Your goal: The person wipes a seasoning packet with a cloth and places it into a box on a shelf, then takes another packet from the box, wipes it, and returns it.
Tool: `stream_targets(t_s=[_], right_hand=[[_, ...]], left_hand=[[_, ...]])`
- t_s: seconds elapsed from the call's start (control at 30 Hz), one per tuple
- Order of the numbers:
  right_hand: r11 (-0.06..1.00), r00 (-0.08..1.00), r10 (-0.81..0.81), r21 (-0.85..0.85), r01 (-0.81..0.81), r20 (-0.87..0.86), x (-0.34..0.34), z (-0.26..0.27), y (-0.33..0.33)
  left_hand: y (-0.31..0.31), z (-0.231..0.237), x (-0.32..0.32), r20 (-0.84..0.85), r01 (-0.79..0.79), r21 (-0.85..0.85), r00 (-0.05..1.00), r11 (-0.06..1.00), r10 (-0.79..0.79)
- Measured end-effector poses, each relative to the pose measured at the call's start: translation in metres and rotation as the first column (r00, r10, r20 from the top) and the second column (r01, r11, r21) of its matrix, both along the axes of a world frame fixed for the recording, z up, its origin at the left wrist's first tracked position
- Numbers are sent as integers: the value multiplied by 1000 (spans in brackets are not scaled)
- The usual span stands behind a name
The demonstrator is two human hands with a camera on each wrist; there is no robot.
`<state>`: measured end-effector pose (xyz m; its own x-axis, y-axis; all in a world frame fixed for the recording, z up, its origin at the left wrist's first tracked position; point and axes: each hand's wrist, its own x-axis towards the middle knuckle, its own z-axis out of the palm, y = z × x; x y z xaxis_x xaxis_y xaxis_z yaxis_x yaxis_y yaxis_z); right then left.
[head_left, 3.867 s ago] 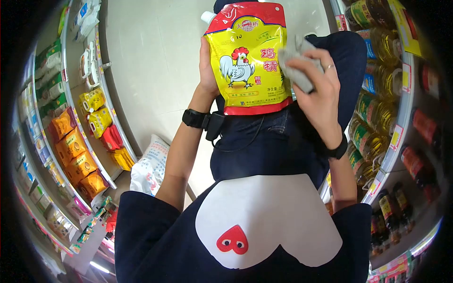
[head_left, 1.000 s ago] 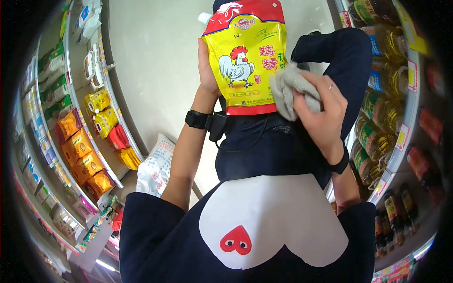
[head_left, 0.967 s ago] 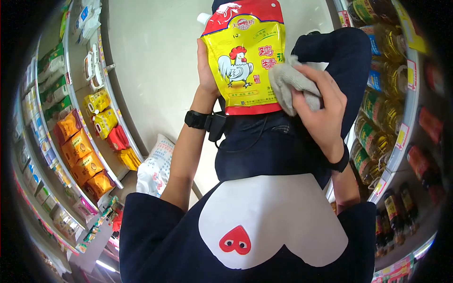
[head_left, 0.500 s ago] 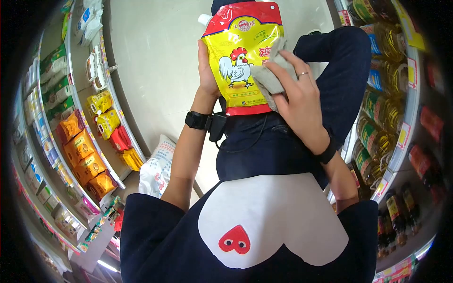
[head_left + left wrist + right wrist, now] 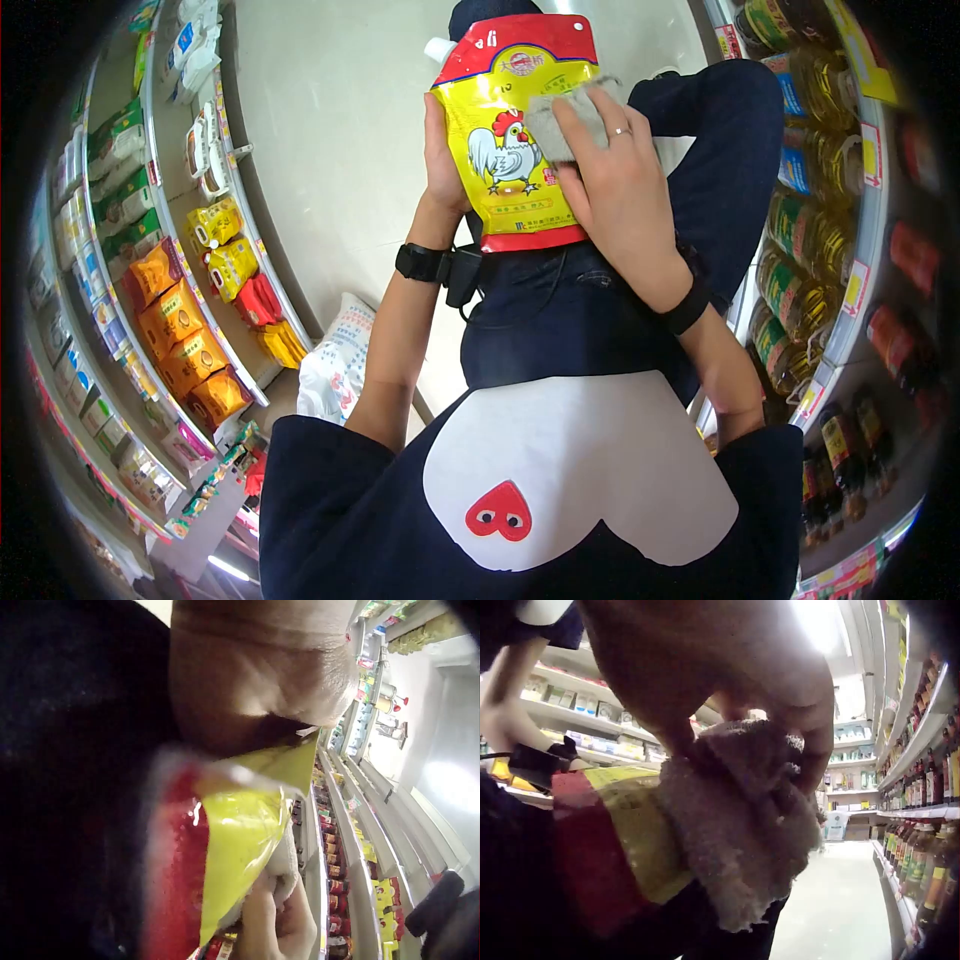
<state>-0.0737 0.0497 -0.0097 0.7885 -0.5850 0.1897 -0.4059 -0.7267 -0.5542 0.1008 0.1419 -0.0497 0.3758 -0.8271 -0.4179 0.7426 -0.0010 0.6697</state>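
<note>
Pouch (image 5: 485, 120): yellow field, red bands at top and bottom, dark blue curved line under the upper band, printed white rooster (image 5: 497, 157) with red comb, white spout cap (image 5: 437, 49). Cloth (image 5: 544, 128) grey, no print seen; wrist straps (image 5: 420, 263) black; trousers (image 5: 735, 150) dark navy. Shirt (image 5: 330, 510) navy, its white panel (image 5: 590, 450) bearing a red heart (image 5: 499, 500) with black-and-white eyes; sack (image 5: 335, 365) white with blue and red print.

Grey cloth (image 5: 739, 825) in hand (image 5: 727, 664) against yellow-red pouch (image 5: 634, 840)
</note>
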Motion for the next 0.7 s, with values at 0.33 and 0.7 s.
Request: stream_targets(t_s=[0.33,0.7], right_hand=[[969,974,180,194,-152,-137,-48,28,31],[997,999,-14,75,11,38,5,11,11]], left_hand=[[5,-9,6,-173,33,-125,983,992,-55],[2,-9,5,-340,-15,-292,936,956,-90]])
